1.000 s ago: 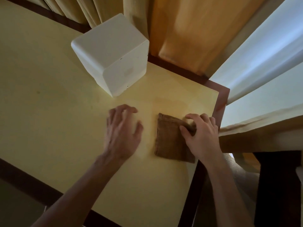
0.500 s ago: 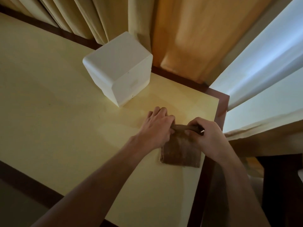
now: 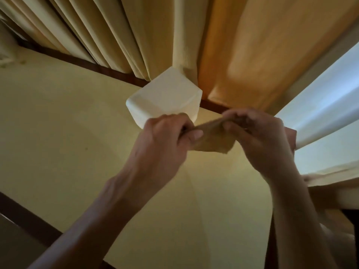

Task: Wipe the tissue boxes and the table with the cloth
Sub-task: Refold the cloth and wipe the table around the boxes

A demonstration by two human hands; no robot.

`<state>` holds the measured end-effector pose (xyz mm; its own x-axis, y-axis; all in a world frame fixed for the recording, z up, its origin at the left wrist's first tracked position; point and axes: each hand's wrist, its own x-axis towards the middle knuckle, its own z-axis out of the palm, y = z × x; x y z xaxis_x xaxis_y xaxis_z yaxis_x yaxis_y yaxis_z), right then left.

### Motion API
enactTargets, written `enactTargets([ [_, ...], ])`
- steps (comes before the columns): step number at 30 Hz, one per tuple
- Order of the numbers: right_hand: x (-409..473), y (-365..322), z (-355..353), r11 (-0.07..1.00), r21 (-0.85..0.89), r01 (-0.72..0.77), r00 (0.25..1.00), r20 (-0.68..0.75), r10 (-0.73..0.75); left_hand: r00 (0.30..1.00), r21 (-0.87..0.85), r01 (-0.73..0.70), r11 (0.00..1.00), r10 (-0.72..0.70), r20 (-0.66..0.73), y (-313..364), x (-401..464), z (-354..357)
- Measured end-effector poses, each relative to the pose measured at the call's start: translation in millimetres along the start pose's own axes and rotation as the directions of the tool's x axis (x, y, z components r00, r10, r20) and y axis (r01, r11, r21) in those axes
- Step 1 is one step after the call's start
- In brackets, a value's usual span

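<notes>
Cloth [image 3: 212, 137] hangs mid-frame, pinched between left hand [image 3: 165, 140] and right hand [image 3: 258, 138], clear of the table [image 3: 58, 133]. Preparation, apparently; wiping the tissue box [image 3: 165, 96] just behind calls for one firm grip.

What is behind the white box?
Behind the white box hang yellow curtains, and the table shows its dark back edge there. The strip of edge right behind the box is covered by it, so nothing can be told there.
</notes>
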<state>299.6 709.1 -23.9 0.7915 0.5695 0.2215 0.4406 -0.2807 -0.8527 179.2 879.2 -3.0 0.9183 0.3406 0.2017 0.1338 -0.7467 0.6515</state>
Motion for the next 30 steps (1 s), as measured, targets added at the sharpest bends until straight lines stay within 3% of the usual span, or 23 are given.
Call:
enactTargets([
  [3, 33.2, -15.7, 36.3, 0.998, 0.062, 0.011, 0.996, -0.088, -0.005, 0.998, 0.132, 0.004, 0.991, 0.003, -0.057, -15.7, 21.2, -22.4],
  [6, 63.8, -11.5, 74.3, 0.998, -0.023, -0.059, 0.99, -0.13, 0.056, 0.996, 0.28, 0.091, 0.956, -0.089, -0.019, -42.9, 40.3, -29.0],
  [10, 81.5, -0.6, 108.2, 0.986, -0.15, -0.078, 0.963, -0.268, 0.036, 0.986, 0.239, 0.155, 0.959, -0.166, 0.027, -56.8, 52.8, -32.1],
  [13, 80.3, -1.2, 115.2, 0.988, -0.087, -0.124, 0.94, -0.33, 0.088, 0.991, 0.275, 0.134, 0.952, -0.126, -0.049, -57.6, 51.3, -30.6],
  [17, 85.7, 2.8, 114.0, 0.988, 0.085, -0.131, 0.96, -0.237, 0.148, 0.989, 0.409, 0.149, 0.9, -0.138, -0.055, -58.8, 48.6, -32.0],
  [24, 86.2, 6.1, 102.0, 0.986, 0.129, -0.106, 0.988, -0.095, 0.119, 0.968, 0.457, 0.243, 0.856, -0.243, -0.059, -38.9, 30.2, -34.5],
  [27, 77.5, 0.3, 111.3, 0.983, 0.147, -0.113, 0.984, -0.118, 0.131, 0.961, 0.493, 0.261, 0.83, -0.269, -0.057, -30.6, 25.7, -34.2],
  [30, 72.1, -4.5, 124.8, 0.985, 0.118, -0.128, 0.945, -0.287, 0.157, 0.968, 0.59, 0.201, 0.782, -0.25, 0.001, -31.6, 34.6, -40.3],
])
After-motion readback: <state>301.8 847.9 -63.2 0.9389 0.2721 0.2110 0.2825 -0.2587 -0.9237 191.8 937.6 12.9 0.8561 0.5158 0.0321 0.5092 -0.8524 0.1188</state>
